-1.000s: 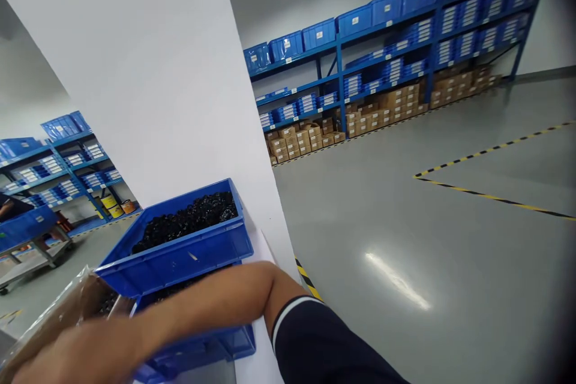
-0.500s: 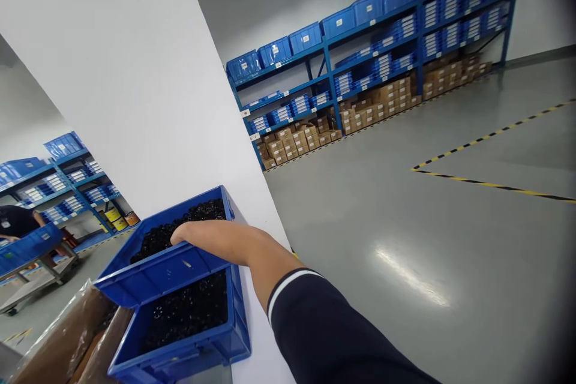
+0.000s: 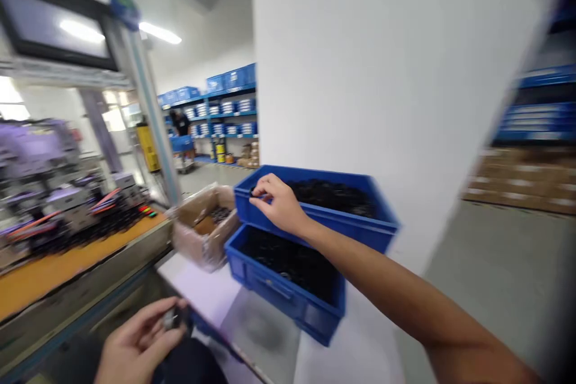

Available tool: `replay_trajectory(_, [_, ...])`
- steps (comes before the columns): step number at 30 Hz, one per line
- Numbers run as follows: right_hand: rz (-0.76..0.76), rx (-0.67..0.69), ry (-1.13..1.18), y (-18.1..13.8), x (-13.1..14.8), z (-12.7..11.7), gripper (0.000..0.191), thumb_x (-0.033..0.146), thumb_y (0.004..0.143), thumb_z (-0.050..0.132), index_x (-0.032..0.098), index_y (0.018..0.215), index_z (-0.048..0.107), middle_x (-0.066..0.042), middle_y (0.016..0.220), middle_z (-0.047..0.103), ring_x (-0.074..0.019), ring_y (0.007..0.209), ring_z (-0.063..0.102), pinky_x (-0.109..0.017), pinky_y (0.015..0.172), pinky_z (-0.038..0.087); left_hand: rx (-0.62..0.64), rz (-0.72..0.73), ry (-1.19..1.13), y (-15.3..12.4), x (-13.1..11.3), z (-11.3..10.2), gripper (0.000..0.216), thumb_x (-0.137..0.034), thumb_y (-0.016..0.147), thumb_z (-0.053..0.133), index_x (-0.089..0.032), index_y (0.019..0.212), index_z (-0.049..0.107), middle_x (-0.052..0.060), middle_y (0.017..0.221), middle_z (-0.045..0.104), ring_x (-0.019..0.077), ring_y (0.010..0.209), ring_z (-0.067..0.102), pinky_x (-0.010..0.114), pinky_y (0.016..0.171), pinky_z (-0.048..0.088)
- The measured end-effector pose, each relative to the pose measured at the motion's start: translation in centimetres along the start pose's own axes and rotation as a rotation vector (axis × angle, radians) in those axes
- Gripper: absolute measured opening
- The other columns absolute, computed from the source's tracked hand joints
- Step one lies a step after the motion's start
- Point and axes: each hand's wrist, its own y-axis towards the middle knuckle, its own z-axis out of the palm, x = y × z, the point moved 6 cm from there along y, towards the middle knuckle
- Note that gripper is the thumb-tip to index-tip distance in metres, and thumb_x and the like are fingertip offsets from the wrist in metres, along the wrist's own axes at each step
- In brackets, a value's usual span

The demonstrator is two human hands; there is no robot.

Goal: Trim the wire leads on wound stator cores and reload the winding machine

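Observation:
My right hand (image 3: 278, 203) reaches out to the upper blue bin (image 3: 355, 228), fingers pinched on a small black part at its near left corner. The bin is full of small black parts (image 3: 335, 197) and rests askew on a lower blue bin (image 3: 274, 288) that also holds black parts. My left hand (image 3: 137, 343) is low at the bottom left, fingers curled round a small dark and grey part. The picture is blurred by motion.
A plastic-lined cardboard box (image 3: 204, 233) sits left of the bins on a white table (image 3: 211, 294). An orange-topped bench (image 3: 54, 267) with machinery runs along the left. A white pillar (image 3: 382, 72) stands behind the bins. Blue shelving and a distant person (image 3: 181, 123) are at the back.
The view has swung left from the open floor and shelving to the bench. My right hand has pulled back from inside the upper bin to its near corner. My left hand has come into view.

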Motion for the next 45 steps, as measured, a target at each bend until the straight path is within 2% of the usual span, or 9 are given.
replay_trajectory(2, [-0.127, 0.088, 0.252, -1.6, 4.8, 3.1, 0.012, 0.019, 0.086, 0.067, 0.014, 0.078, 0.061, -0.002, 0.076, 0.062, -0.0111, 0.068, 0.059, -0.024, 0.064, 0.052, -0.014, -0.063, -0.07, -1.0, -0.9, 0.1, 0.038, -0.031, 0.064, 0.088, -0.018, 0.097, 0.076, 0.009, 0.097, 0.08, 0.0222, 0.076, 0.076, 0.027, 0.073, 0.063])
replay_trajectory(5, [-0.317, 0.186, 0.642, -5.0, 11.7, 5.5, 0.004, 0.017, 0.09, 0.062, 0.015, 0.087, 0.061, -0.004, 0.076, 0.065, -0.0119, 0.072, 0.06, -0.023, 0.065, 0.051, -0.076, -0.012, -0.128, -1.8, -3.0, 0.3, 0.033, -0.023, 0.062, 0.088, -0.018, 0.093, 0.079, 0.01, 0.091, 0.08, 0.023, 0.077, 0.077, 0.026, 0.072, 0.063])
replay_trajectory(9, [-0.431, 0.244, 0.83, -6.7, 16.6, 8.4, 0.008, 0.013, 0.092, 0.057, 0.016, 0.086, 0.061, -0.004, 0.075, 0.067, -0.0133, 0.074, 0.063, -0.023, 0.068, 0.053, -0.158, 0.063, -0.151, -3.2, -4.3, -1.2, 0.033, -0.014, 0.06, 0.088, -0.021, 0.091, 0.08, 0.008, 0.09, 0.081, 0.0235, 0.076, 0.077, 0.029, 0.073, 0.064])
replay_trajectory(16, [-0.71, 0.308, 0.992, -5.4, 20.9, 12.9, 0.011, 0.01, 0.093, 0.053, 0.013, 0.088, 0.063, -0.008, 0.08, 0.068, -0.0146, 0.076, 0.064, -0.025, 0.071, 0.056, -0.402, 0.189, -0.023, -7.1, -5.2, -5.9, 0.047, -0.001, 0.063, 0.083, -0.032, 0.1, 0.078, 0.0, 0.098, 0.08, 0.0172, 0.086, 0.077, 0.02, 0.08, 0.061])
replay_trajectory(19, [-0.739, 0.266, 1.131, -4.6, 22.4, 13.9, 0.004, 0.01, 0.09, 0.059, 0.01, 0.093, 0.062, -0.01, 0.081, 0.068, -0.0153, 0.079, 0.066, -0.024, 0.071, 0.056, -0.496, 0.205, 0.037, -8.8, -5.9, -7.2, 0.051, 0.002, 0.064, 0.081, -0.033, 0.101, 0.078, -0.002, 0.1, 0.08, 0.0155, 0.087, 0.077, 0.018, 0.081, 0.06])
replay_trajectory(26, [-0.842, 0.229, 1.193, -4.3, 26.5, 15.0, 0.014, 0.018, 0.094, 0.059, 0.013, 0.108, 0.061, -0.009, 0.088, 0.067, -0.0142, 0.085, 0.066, -0.024, 0.069, 0.057, -0.67, 0.195, 0.132, -12.7, -8.0, -9.7, 0.051, 0.0, 0.06, 0.084, -0.032, 0.099, 0.079, 0.0, 0.093, 0.081, 0.0176, 0.078, 0.077, 0.02, 0.074, 0.062])
replay_trajectory(31, [-0.938, 0.172, 1.185, -4.5, 29.8, 14.5, 0.013, 0.02, 0.093, 0.06, 0.01, 0.1, 0.063, -0.009, 0.08, 0.068, -0.015, 0.077, 0.065, -0.026, 0.066, 0.057, -0.649, 0.126, 0.039, -14.7, -8.4, -12.0, 0.049, 0.0, 0.058, 0.085, -0.032, 0.095, 0.08, -0.001, 0.083, 0.08, 0.0178, 0.068, 0.077, 0.02, 0.065, 0.062])
replay_trajectory(36, [-1.049, 0.133, 1.086, -5.8, 32.6, 14.1, 0.013, 0.016, 0.093, 0.059, 0.005, 0.098, 0.065, -0.01, 0.081, 0.071, -0.0178, 0.074, 0.065, -0.03, 0.062, 0.054, -0.545, 0.018, -0.071, -16.2, -7.7, -14.7, 0.048, 0.002, 0.056, 0.085, -0.029, 0.092, 0.08, 0.0, 0.088, 0.08, 0.0205, 0.077, 0.078, 0.021, 0.07, 0.063])
replay_trajectory(45, [-0.866, 0.268, 1.115, -7.6, 36.3, 19.2, 0.015, 0.017, 0.093, 0.058, 0.008, 0.103, 0.063, -0.008, 0.085, 0.069, -0.0137, 0.076, 0.063, -0.026, 0.066, 0.056, -0.502, -0.09, -0.304, -16.7, -3.6, -19.7, 0.046, 0.003, 0.06, 0.083, -0.029, 0.093, 0.08, -0.002, 0.084, 0.08, 0.0177, 0.073, 0.077, 0.017, 0.069, 0.063])
